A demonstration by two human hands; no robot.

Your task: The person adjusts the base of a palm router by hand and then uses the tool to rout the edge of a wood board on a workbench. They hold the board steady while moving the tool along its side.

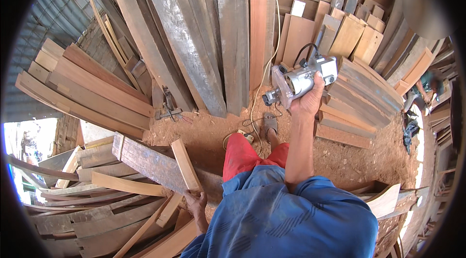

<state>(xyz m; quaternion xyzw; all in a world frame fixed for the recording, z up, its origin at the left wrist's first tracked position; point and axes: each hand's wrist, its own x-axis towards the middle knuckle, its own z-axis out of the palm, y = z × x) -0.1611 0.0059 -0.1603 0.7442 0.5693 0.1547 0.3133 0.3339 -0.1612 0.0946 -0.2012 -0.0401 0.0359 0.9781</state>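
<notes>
A silver trim router (pixel 307 81) with a clear plastic base and a black cord is raised in front of me on the right. My right hand (pixel 307 100) is closed around its body from below. Lower left, the fingers of my left hand (pixel 196 203) wrap the near end of a short, light-brown wooden strip (pixel 186 164). That strip slants up and away, over a wide dark plank (pixel 153 165). Part of my left hand's grip is hidden under the wood.
Tall boards (pixel 235 49) lean upright ahead. Stacked timber lies left (pixel 97 83), right (pixel 357 95) and lower left (pixel 116 219). A pale cord (pixel 268 63) hangs to the dusty floor (pixel 330 153). A clamp-like metal tool (pixel 170 107) lies by the boards. Another person (pixel 427 90) is at far right.
</notes>
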